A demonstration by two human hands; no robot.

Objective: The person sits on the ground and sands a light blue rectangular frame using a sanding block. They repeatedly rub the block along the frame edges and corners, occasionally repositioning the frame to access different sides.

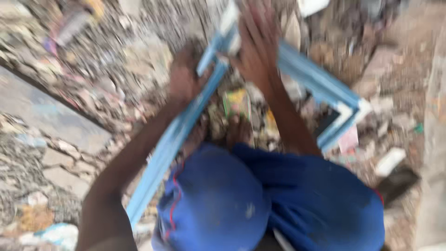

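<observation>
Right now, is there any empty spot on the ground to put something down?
The flat grey slab at far left, bordered by rubble, looks bare. Another pale bare strip runs along the right edge. Around the blue frame, held by the left hand and right hand, litter crowds everything.

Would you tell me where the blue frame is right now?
In the head view, the blue frame sits centre, gripped by left hand and right hand, above the blue shorts.

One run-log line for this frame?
left hand: grips blue frame | right hand: on frame's top corner | ground: rubble and litter | image: motion-blurred
</observation>
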